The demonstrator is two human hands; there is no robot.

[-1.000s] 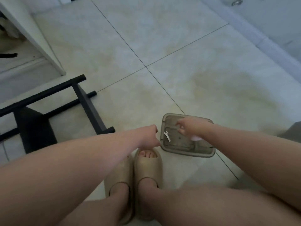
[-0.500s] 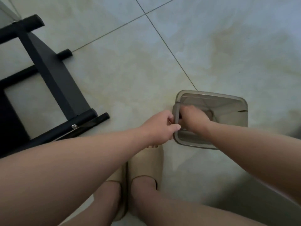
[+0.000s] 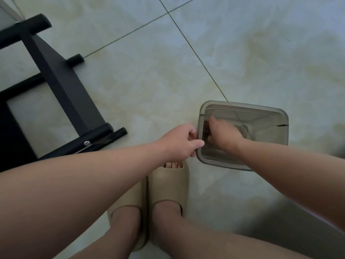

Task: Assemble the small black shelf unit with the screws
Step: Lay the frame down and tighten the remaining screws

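Observation:
The black shelf frame [image 3: 61,81] lies on the tiled floor at the left, with a silver screw head [image 3: 87,143] in its near bar. A translucent grey container [image 3: 261,107] sits on the floor at the right. My left hand [image 3: 179,142] is just left of the container with its fingers curled. A thin metal piece [image 3: 192,136] shows between its fingers, and its thumb reaches the container's left rim. My right hand [image 3: 224,135] is inside the container, fingers curled down at its left side. What those fingers touch is hidden.
My feet in beige slippers [image 3: 169,184] stand just below the hands. Pale floor tiles [image 3: 149,71] with dark grout lines spread between the frame and the container. A grey shape [image 3: 298,221] lies at the lower right.
The view has dropped and closed in on the container. My left hand moved right to the container's rim, and my right hand went deeper inside it.

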